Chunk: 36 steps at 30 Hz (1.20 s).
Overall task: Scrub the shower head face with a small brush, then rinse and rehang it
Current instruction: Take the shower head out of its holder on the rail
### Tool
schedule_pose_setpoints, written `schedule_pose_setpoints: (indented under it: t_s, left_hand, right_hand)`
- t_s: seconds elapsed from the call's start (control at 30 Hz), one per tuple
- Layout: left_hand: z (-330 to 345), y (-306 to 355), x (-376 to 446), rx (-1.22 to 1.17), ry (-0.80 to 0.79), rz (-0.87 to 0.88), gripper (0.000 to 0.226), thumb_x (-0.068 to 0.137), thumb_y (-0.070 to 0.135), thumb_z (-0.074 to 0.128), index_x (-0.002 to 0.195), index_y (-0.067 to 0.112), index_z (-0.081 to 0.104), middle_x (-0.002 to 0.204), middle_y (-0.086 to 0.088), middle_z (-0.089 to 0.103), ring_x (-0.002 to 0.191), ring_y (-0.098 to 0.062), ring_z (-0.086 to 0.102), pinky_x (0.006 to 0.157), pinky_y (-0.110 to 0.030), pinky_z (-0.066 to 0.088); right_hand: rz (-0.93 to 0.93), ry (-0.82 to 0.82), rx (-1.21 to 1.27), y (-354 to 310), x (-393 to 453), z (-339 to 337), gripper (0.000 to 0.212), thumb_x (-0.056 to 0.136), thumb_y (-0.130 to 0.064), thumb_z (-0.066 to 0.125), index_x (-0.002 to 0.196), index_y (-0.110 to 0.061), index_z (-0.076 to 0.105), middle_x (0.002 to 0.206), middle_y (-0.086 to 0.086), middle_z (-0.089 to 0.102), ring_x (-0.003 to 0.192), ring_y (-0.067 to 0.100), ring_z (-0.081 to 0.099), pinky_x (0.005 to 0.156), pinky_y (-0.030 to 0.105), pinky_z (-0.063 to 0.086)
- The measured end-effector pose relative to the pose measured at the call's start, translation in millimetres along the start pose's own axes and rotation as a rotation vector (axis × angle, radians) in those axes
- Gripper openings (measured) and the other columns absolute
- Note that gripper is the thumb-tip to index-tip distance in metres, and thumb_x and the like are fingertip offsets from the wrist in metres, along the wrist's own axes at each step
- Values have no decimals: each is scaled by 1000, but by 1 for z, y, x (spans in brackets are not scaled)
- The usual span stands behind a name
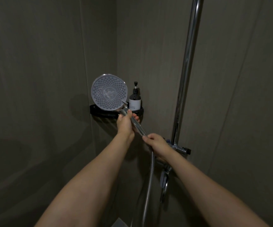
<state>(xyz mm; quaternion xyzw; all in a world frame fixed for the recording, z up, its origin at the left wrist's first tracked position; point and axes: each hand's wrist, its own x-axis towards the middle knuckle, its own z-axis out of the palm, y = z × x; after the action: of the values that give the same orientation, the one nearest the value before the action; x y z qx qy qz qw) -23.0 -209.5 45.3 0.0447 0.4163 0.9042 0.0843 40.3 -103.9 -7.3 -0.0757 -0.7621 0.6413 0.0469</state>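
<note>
Currently held off its mount, in mid-air in front of the corner shelf (116,114): shower head (109,92), nozzle face turned toward the camera for inspection and brush access. Left hand (125,122) wrapped around the upper handle just below the head, thumb laid along the chrome, to fix the angle of the face. Right hand (157,143) closed around the lower end of the handle where the hose (150,174) joins, likely to steady the tail and keep hose weight from twisting the head. Hose hanging down from that grip toward the floor. No small brush visible anywhere; both hands occupied, so scrubbing judged not yet under way. Pump bottle (135,99) standing on the shelf, just behind the right edge of the head. Riser rail (188,63) and mixer valve (180,149) to the right, the likely rehang point; holder bracket itself not discernible.
</note>
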Motion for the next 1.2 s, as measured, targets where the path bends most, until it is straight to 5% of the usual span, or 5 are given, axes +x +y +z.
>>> schedule_pose_setpoints:
  t_s: [0.27, 0.4, 0.7, 0.83, 1.2]
  left_hand:
    - [-5, 0, 3, 21, -8, 3, 9, 97, 17, 47, 90, 19, 52, 74, -2, 53, 69, -14, 54, 88, -38, 48]
    - [-6, 1, -1, 32, -3, 24, 10, 97, 16, 46, 89, 18, 51, 74, -2, 52, 68, -13, 53, 73, -28, 48]
    - [-8, -5, -1, 24, 9, -10, 8, 97, 18, 47, 103, 15, 50, 75, -1, 53, 69, -13, 54, 69, -28, 47]
    - [-2, -5, 0, 5, 1, -9, 5, 97, 15, 46, 97, 16, 51, 73, -1, 52, 66, -12, 53, 69, -27, 48]
    - [8, -12, 1, 13, -14, -4, 13, 97, 13, 45, 110, 13, 49, 74, -2, 49, 68, -13, 51, 75, -28, 47]
  right_hand:
    - [8, -25, 6, -2, -3, 5, 17, 94, -29, 50, 90, -15, 59, 82, 3, 60, 73, 15, 58, 72, 31, 48]
    - [-7, -1, 8, 2, -3, 7, 25, 99, -21, 42, 88, -9, 60, 81, 9, 61, 72, 19, 59, 72, 30, 50]
    - [-9, -54, 44, 11, 2, 0, 18, 96, -20, 48, 84, -13, 59, 74, 2, 59, 68, 13, 57, 60, 22, 46]
    - [-28, 37, 157, 13, 4, 1, 23, 97, -26, 45, 99, -6, 56, 88, 7, 61, 78, 17, 59, 68, 28, 47]
    - [-35, 34, 67, 20, 6, -3, 20, 85, -33, 60, 88, -14, 63, 92, 10, 64, 91, 28, 60, 93, 49, 46]
